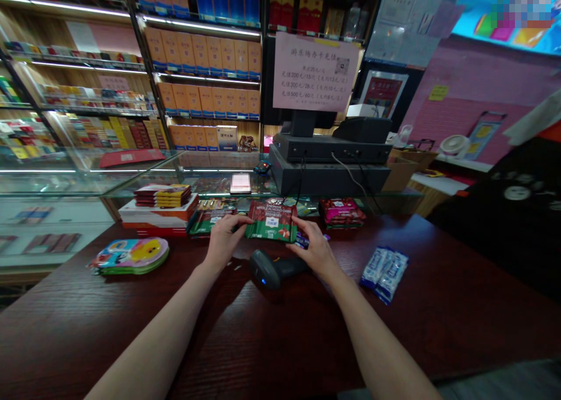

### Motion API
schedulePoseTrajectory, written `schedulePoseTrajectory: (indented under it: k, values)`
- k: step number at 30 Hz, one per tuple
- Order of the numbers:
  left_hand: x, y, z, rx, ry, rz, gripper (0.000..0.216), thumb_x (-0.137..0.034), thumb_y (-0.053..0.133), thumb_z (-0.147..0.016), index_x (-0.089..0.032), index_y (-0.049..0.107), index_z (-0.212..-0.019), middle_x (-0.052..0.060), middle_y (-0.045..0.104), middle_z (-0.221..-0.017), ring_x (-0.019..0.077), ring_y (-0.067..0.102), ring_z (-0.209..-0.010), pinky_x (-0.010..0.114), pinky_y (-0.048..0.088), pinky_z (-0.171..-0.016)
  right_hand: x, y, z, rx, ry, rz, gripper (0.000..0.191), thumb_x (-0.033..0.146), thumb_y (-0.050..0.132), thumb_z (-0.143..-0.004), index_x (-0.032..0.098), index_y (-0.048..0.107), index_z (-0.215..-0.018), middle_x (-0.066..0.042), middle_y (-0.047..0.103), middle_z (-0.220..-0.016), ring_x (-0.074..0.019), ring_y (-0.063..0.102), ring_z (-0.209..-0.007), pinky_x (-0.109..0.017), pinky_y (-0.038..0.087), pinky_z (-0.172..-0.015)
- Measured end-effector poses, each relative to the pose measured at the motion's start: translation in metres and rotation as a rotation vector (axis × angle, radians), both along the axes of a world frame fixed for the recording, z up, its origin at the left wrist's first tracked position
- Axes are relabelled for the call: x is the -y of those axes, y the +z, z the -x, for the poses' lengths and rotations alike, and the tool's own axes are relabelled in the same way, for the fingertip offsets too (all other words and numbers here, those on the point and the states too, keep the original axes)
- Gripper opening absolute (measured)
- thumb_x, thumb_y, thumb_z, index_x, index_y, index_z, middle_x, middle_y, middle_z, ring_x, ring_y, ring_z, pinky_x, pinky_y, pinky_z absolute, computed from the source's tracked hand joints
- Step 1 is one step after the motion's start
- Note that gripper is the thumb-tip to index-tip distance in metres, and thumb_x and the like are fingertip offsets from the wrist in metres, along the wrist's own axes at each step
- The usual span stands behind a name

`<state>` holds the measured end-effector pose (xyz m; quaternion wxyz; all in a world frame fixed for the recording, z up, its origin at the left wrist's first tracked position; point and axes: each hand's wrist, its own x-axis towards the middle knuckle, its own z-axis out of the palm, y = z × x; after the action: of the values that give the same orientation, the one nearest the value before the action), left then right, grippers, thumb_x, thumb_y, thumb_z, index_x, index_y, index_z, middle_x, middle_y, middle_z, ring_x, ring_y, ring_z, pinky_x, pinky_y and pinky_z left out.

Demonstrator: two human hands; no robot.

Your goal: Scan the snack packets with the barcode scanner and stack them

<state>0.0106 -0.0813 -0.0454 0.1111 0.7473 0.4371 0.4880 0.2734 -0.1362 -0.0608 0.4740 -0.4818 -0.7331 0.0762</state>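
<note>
Both my hands grip one flat red and green chocolate packet (272, 220) just above the dark wooden counter (263, 330). My left hand (224, 236) pinches its left edge and my right hand (312, 247) pinches its right edge. A dark handheld barcode scanner (272, 270) lies on the counter directly under and in front of the packet, its blue light showing. A small blue-wrapped item (302, 242) peeks out beside my right hand.
A cash register (329, 160) with a pink notice stands behind. Stacked chocolate bars (162, 195) on boxes, a pink packet pile (342, 211), blue sachets (384, 272), a colourful flat toy pack (131, 255), a phone (240, 183) on the glass case. Shelves fill the back wall.
</note>
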Motion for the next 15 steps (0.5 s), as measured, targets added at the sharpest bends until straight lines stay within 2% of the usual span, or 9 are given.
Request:
schedulePoseTrajectory:
  k: [5,11,15]
  values:
    - [0.0003,0.0031,-0.0003,-0.065,-0.049,-0.018,0.025,-0.021,0.055,-0.087,-0.025,0.076,-0.1,0.001,0.074,-0.095,0.0188,0.065,-0.094,0.034,0.05,-0.091,-0.0023,-0.0032,-0.0006,0.025,-0.012,-0.017,0.066,0.024,0.074,-0.08,0.031,0.051,-0.141,-0.008,0.06,-0.127,-0.0265,0.057,-0.12,-0.046,0.049,-0.105]
    - [-0.0022,0.0015,0.0005,-0.177,-0.083,-0.069,0.044,-0.013,0.045,-0.088,-0.027,0.071,-0.12,0.004,0.07,-0.1,0.0196,0.061,-0.101,0.04,0.047,-0.099,-0.0038,-0.006,-0.0023,0.026,-0.055,-0.041,0.066,0.024,0.072,-0.081,0.031,0.049,-0.143,-0.008,0.059,-0.128,-0.0271,0.056,-0.121,-0.047,0.049,-0.105]
    - [0.0002,0.0018,-0.0015,-0.243,-0.055,-0.12,0.039,-0.019,0.05,-0.09,-0.026,0.069,-0.124,0.006,0.067,-0.111,0.0216,0.056,-0.111,0.047,0.039,-0.109,-0.0049,-0.0074,-0.0029,0.032,-0.084,-0.059,0.065,0.024,0.072,-0.082,0.029,0.05,-0.142,-0.009,0.059,-0.127,-0.0273,0.056,-0.12,-0.046,0.05,-0.104]
